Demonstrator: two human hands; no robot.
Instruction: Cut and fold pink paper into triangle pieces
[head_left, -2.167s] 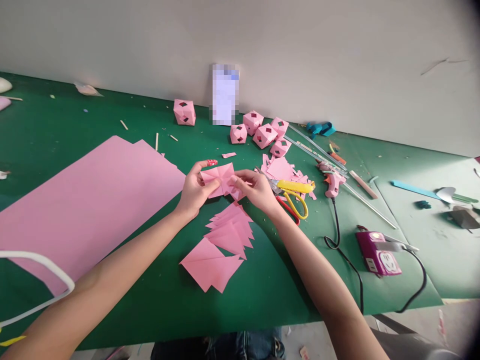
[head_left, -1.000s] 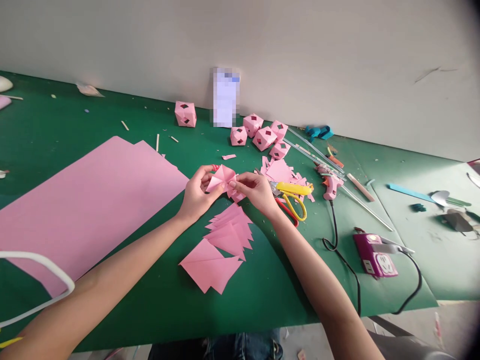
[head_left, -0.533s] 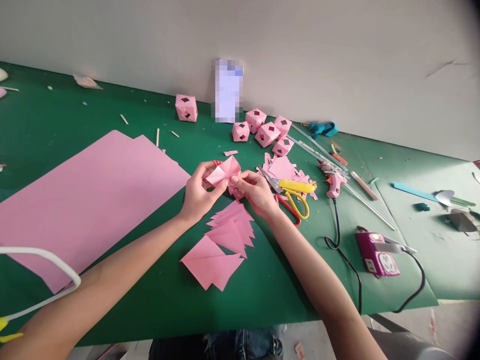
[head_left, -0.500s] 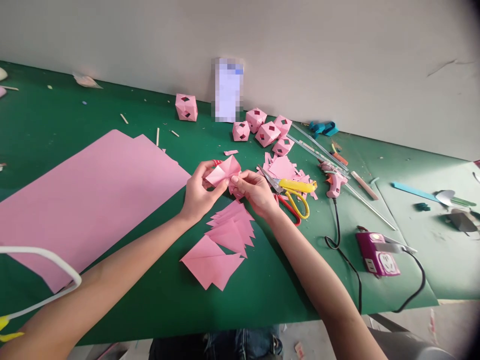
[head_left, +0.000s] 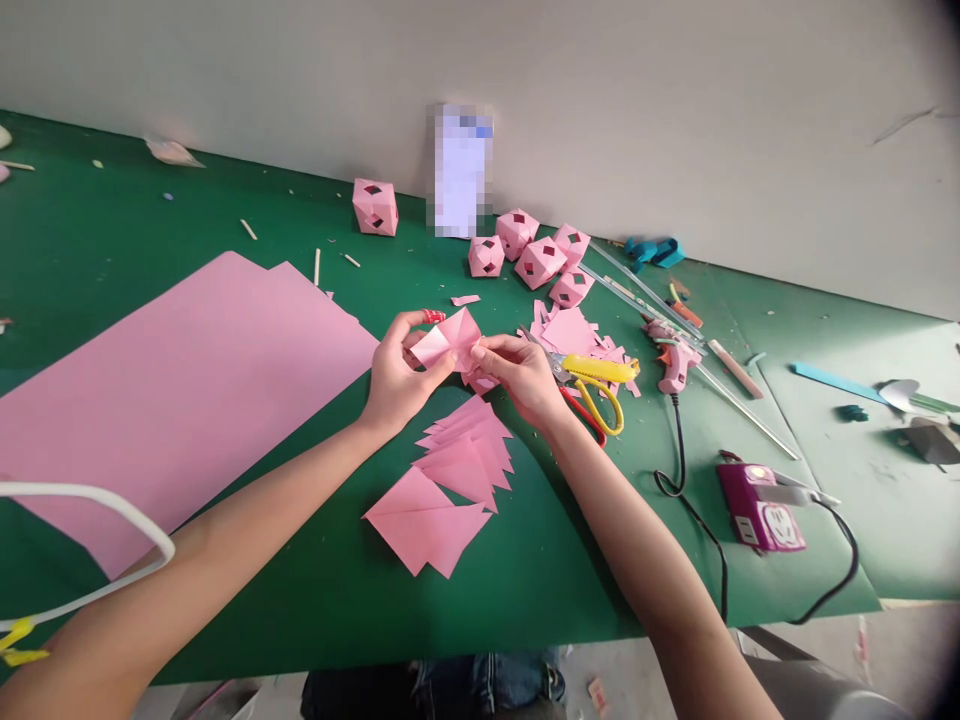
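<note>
Between both hands is a small creased piece of pink paper [head_left: 454, 335], held above the table. My left hand [head_left: 401, 375] pinches its left side, thumb on the near edge, with something red around one fingertip. The thumb and fingers of my right hand [head_left: 517, 375] are closed on the right side of the same paper. Just below the hands, a fanned row of pink paper squares [head_left: 465, 450] lies on the green table, two squares [head_left: 424, 520] nearest me. Part of another pink piece shows under the fingers, its shape unclear.
Large pink sheets [head_left: 187, 390] cover the left. Several folded pink paper balls [head_left: 540, 262] stand behind, near a phone-like screen [head_left: 460, 170]. To the right lie paper scraps [head_left: 568, 330], yellow-handled scissors [head_left: 600, 400], a pink glue gun [head_left: 677, 362] and a purple power socket [head_left: 761, 510].
Both hands keep hold of the folded paper. My right fingers have shifted slightly on its right edge, and the view has moved a little.
</note>
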